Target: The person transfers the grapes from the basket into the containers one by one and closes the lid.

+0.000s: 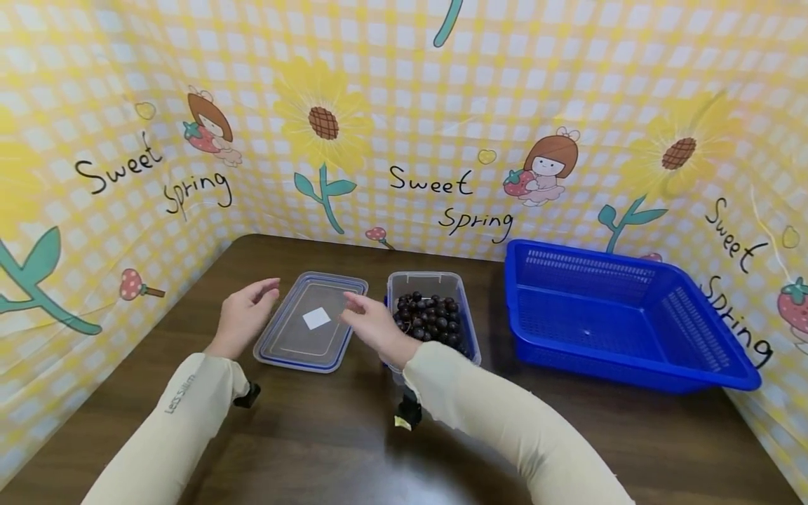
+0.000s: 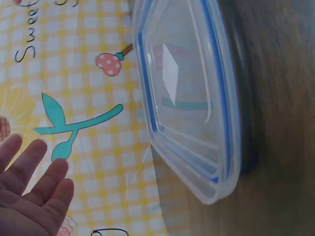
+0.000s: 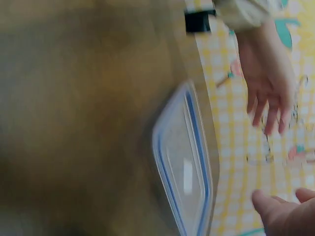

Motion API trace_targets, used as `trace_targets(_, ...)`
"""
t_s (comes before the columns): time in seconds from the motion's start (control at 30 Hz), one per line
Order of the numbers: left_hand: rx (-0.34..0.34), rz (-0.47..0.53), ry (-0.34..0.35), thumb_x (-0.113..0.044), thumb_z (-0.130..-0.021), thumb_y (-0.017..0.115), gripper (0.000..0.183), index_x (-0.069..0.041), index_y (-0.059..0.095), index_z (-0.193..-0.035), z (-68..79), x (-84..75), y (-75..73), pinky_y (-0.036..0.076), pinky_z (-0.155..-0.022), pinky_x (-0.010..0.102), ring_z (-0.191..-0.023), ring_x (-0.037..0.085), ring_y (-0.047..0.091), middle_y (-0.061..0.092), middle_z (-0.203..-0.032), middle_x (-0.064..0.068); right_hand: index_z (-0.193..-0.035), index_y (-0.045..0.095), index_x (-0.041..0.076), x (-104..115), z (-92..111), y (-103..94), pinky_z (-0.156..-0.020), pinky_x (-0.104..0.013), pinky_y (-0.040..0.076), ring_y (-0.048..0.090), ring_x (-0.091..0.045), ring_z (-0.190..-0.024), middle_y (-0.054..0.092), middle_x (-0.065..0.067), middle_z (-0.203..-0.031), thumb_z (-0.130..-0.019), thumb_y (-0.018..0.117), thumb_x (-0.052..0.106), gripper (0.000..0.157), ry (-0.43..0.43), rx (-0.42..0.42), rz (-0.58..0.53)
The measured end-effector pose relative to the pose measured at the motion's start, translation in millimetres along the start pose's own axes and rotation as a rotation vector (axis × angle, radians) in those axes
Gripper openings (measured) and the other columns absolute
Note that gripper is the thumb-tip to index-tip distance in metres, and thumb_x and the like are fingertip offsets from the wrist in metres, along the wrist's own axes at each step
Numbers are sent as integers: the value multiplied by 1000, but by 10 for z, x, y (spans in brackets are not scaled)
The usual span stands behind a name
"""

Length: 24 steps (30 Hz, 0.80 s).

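Observation:
A clear plastic lid [image 1: 291, 341] with a blue seal and a white square label lies flat on the table. My left hand [image 1: 244, 313] hovers by its left edge, fingers loosely extended and holding nothing; the left wrist view shows these fingers [image 2: 58, 189] spread apart from the lid. Over the lid's right edge is my right hand [image 1: 376, 324], also holding nothing, its thumb and fingers parted. Just right of that hand stands a clear plastic container [image 1: 424, 283] of dark grapes [image 1: 435, 319]. The right forearm and hand hide the container's near left corner.
A large blue plastic basket [image 1: 587, 330] stands on the right side of the brown table [image 1: 303, 435]. A yellow checked cloth [image 1: 404, 140] with flowers and lettering hangs behind the table and along both sides.

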<state>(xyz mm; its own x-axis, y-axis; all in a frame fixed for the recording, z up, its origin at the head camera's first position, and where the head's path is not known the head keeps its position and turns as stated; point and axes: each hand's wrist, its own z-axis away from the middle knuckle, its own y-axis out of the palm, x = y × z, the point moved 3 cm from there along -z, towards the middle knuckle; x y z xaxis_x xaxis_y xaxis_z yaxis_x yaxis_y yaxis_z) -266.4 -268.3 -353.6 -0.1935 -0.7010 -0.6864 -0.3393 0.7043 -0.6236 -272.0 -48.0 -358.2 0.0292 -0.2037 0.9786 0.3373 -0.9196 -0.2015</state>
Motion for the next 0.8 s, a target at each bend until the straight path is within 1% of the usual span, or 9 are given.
trace_targets(0.13, -49, 112, -79, -13, -100, 46, 35, 5, 58, -127, 20, 60, -29, 40, -85, 16, -114, 33, 57, 60, -125, 21, -142, 46, 4, -65, 63, 145, -103, -37, 40, 44, -31, -131, 45, -18, -143, -86, 59, 5, 58, -62, -40, -94)
trace_targets(0.2, -58, 174, -137, -13, -100, 45, 37, 5, 55, -130, 23, 107, -24, 38, -85, 10, -116, 25, 56, 59, -127, 21, -142, 44, 2, -119, 75, 193, -104, -38, 38, 41, -33, -132, 41, -19, -145, -85, 58, 3, 59, -68, -72, -120)
trace_targets(0.3, -56, 276, -230, -11, -100, 45, 39, 5, 51, -135, 31, 185, 11, 38, -87, 8, -112, 9, 55, 57, -130, 19, -144, 41, 0, -206, 66, 246, -105, -38, 37, 39, -34, -133, 38, -22, -147, -84, 56, 1, 61, -43, -112, -127)
trace_targets(0.4, -44, 374, -313, -11, -100, 45, 42, 3, 46, -139, 32, 240, 62, 41, -90, 13, -106, -1, 53, 53, -134, 19, -144, 39, -2, -272, 43, 264, -103, -34, 39, 44, -27, -127, 40, -23, -145, -82, 56, 1, 64, -26, -147, -88)
trace_targets(0.47, -19, 418, -359, -14, -100, 45, 45, 1, 41, -143, 36, 269, 80, 41, -96, 20, -111, 2, 52, 49, -139, 19, -144, 38, -3, -311, 20, 274, -92, -29, 44, 52, -23, -108, 56, -23, -127, -80, 56, 1, 67, -7, -147, -64)
trace_targets(0.53, 15, 457, -393, -17, -101, 43, 48, 1, 36, -146, 40, 299, 90, 39, -103, 30, -123, 13, 48, 41, -144, 21, -145, 36, -3, -350, 5, 283, -85, -27, 42, 50, -22, -101, 56, -22, -126, -80, 56, 2, 69, 20, -133, -36)
trace_targets(0.63, 84, 489, -425, -21, -102, 39, 52, 0, 29, -149, 46, 342, 100, 31, -109, 41, -135, 28, 35, 33, -148, 22, -147, 32, -3, -422, -14, 299, -90, -30, 41, 51, -25, -113, 54, -22, -129, -82, 55, 3, 69, 88, -92, -33)
trace_targets(0.7, 128, 489, -445, -22, -103, 37, 53, 1, 26, -149, 49, 377, 110, 29, -110, 45, -137, 35, 30, 29, -150, 23, -147, 30, -3, -472, -24, 308, -102, -35, 37, 40, -28, -131, 38, -22, -147, -83, 55, 4, 70, 121, -78, -37)
trace_targets(0.8, 196, 476, -507, -22, -102, 36, 55, 3, 23, -149, 84, 435, 141, 28, -110, 48, -136, 41, 29, 25, -152, 24, -147, 30, -4, -553, -30, 325, -103, -37, 37, 44, -29, -127, 43, -23, -142, -82, 56, 3, 71, 153, -77, -47)
